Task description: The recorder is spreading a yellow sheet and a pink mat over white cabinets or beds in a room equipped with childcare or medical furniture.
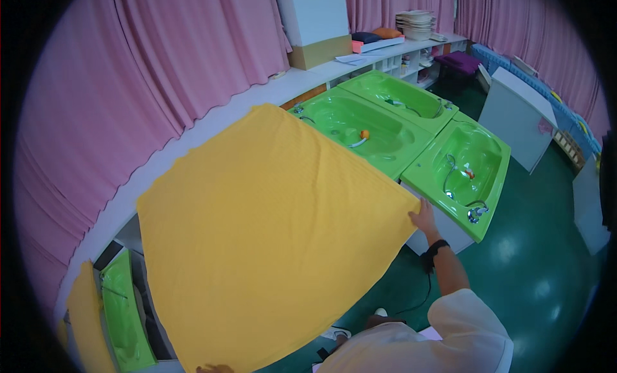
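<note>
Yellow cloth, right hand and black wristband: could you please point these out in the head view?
Yellow cloth [270, 238]: head view, middle of its spread surface.
Right hand [425, 219]: head view, back of the hand.
Black wristband [438, 246]: head view, middle of the band.

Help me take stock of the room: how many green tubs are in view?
4: the back tub, the middle tub just in front of it, the right tub beside them, and the left tub at the picture's lower left. The yellow cloth may hide more.
</note>
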The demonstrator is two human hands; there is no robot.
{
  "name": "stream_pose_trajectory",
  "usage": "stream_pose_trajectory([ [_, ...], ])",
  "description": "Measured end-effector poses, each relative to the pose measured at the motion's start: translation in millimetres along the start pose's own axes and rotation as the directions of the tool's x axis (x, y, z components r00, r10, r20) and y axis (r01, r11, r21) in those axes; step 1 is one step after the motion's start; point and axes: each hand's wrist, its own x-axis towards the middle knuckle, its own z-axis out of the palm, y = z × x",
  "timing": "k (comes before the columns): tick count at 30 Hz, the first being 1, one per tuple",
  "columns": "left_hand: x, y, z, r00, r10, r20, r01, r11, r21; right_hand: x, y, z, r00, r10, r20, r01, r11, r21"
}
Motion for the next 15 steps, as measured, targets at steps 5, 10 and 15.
stream_pose_trajectory([
  [5,-65,126,4,0.985,-0.131,0.113,0.172,0.673,-0.719,42,-31,-26,0.907,0.16,0.389,-0.11,0.983,-0.147],
  [10,-124,248,-113,0.953,-0.093,0.287,0.301,0.359,-0.883,37,-27,-36,0.873,0.046,0.486,0.062,0.977,-0.204],
  [15,-137,339,-163,0.687,0.066,0.723,0.71,-0.271,-0.65,-18,-33,-48,0.765,-0.007,0.644,0.091,0.991,-0.099],
])
